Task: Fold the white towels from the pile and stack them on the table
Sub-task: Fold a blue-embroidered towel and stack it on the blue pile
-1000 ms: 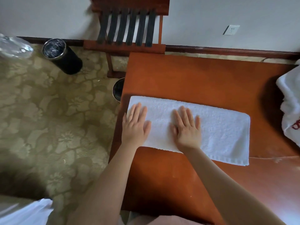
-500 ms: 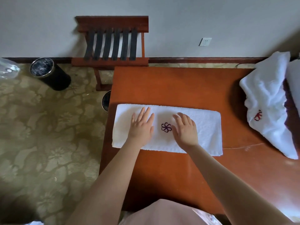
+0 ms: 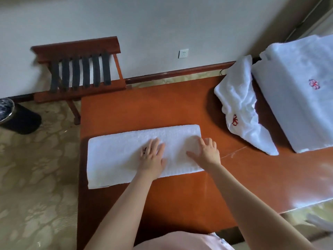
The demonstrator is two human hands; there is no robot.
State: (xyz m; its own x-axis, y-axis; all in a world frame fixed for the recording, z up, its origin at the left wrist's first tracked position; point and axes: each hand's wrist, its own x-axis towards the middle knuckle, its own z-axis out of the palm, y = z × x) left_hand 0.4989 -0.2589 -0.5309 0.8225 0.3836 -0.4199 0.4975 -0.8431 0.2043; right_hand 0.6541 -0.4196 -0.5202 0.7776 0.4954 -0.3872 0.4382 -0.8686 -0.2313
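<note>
The left hand [image 3: 152,156] is lying flat, fingers straight, pressing on the middle of the folded towel [image 3: 115,156]. The right hand [image 3: 207,152] is resting palm-down on its right end, thumb spread, grasping nothing. The towel is lying on the near-left part of the orange surface [image 3: 144,109]. A crumpled towel [image 3: 239,112] is sitting well apart at the right.

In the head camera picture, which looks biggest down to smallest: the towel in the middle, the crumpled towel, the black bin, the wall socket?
1. middle towel
2. crumpled towel
3. black bin, though the picture edge cuts it off
4. wall socket
</note>
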